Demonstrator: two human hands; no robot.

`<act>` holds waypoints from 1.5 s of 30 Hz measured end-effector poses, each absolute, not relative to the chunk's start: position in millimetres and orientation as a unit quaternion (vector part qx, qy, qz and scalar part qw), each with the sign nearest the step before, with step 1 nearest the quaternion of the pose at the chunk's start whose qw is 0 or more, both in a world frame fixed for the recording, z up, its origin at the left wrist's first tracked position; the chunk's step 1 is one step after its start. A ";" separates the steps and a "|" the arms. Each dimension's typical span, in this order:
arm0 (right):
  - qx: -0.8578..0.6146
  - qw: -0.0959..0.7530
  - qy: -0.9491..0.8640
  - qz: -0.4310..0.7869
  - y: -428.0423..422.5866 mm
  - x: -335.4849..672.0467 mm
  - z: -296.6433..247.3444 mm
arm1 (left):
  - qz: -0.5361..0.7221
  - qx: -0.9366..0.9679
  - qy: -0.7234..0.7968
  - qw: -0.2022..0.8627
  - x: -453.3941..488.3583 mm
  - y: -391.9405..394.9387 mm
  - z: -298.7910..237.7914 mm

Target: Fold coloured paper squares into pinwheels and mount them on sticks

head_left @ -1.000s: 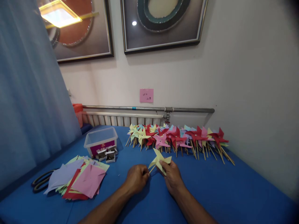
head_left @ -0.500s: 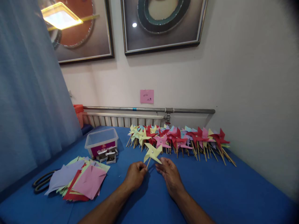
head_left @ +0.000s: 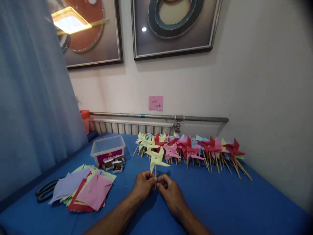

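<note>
A pale yellow paper pinwheel (head_left: 156,158) on a thin wooden stick stands upright in front of me. My left hand (head_left: 144,184) is closed, its thumb and fingertips pinching the stick below the blades. From the other side my right hand (head_left: 169,188) also pinches at the stick, thumb and forefinger together. The two hands' fingertips nearly meet there. Beyond them, many finished pinwheels (head_left: 187,147) in red, pink, yellow and blue lie in a row with sticks pointing toward me.
To the left lie a stack of coloured paper squares (head_left: 95,191) and dark-handled scissors (head_left: 45,191). Behind them stands a clear plastic box (head_left: 107,143) with small boxes of pins (head_left: 117,167) before it. A blue curtain (head_left: 36,98) hangs at left; a pipe (head_left: 156,116) runs along the wall.
My right hand has moved from beside the blades down to the stick and closed on it. The pinwheel has turned and now stands more upright.
</note>
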State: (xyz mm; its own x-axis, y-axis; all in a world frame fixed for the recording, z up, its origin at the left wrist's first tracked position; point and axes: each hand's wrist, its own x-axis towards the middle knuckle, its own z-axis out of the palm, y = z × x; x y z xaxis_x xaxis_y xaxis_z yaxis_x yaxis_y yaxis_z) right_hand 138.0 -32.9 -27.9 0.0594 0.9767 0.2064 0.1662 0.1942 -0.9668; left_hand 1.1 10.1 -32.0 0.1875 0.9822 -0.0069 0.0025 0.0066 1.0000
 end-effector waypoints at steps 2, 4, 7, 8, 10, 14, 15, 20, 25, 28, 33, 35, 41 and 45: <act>-0.515 0.513 -0.581 0.365 -33.7 136.6 -27.5 | 0.449 0.532 0.445 0.564 1.2 11.2 -32.6; -0.529 0.505 -0.590 0.342 -34.5 136.1 -27.4 | 0.453 0.522 0.439 0.574 1.7 11.4 -32.4; -0.550 0.490 -0.597 0.317 -35.2 135.8 -27.3 | 0.462 0.510 0.439 0.578 2.8 10.8 -32.0; -0.557 0.482 -0.600 0.311 -35.3 135.5 -27.3 | 0.461 0.510 0.440 0.578 3.2 10.6 -32.0; -0.574 0.464 -0.603 0.302 -35.3 134.2 -27.4 | 0.457 0.513 0.441 0.577 3.5 10.3 -31.8; -0.601 0.435 -0.604 0.289 -33.1 131.3 -28.5 | 0.446 0.518 0.455 0.571 3.3 9.5 -29.5; -0.610 0.430 -0.601 0.285 -31.8 131.9 -28.8 | 0.442 0.519 0.464 0.566 3.2 9.0 -28.4; -0.685 0.393 -0.569 0.229 -16.9 150.8 -25.4 | 0.421 0.549 0.499 0.522 2.7 6.2 -23.7; -0.747 0.347 -0.544 0.159 8.6 173.5 -13.2 | 0.411 0.587 0.498 0.488 2.8 6.0 -28.8; -0.765 0.333 -0.532 0.142 22.2 175.8 -6.8 | 0.399 0.606 0.501 0.471 1.7 8.1 -33.5; -0.795 0.310 -0.508 0.118 35.2 174.3 -3.7 | 0.376 0.631 0.499 0.459 -0.2 9.7 -36.9; -0.803 0.299 -0.503 0.112 38.1 174.7 -4.5 | 0.371 0.640 0.496 0.455 -0.4 8.3 -35.9; -0.816 0.274 -0.499 0.099 45.3 176.8 -5.9 | 0.364 0.653 0.488 0.450 -0.7 4.4 -32.7; -0.816 0.263 -0.505 0.097 47.3 177.0 -5.5 | 0.362 0.653 0.492 0.448 -0.8 5.3 -33.5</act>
State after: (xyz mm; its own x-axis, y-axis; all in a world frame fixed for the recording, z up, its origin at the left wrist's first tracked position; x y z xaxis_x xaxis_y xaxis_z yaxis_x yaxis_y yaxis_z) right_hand 177.0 47.3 -5.5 0.4715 0.8752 0.1079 0.7734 -0.3516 -0.5275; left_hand -0.8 5.3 -33.5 0.2532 0.9669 0.0314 0.3181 -0.1139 0.9412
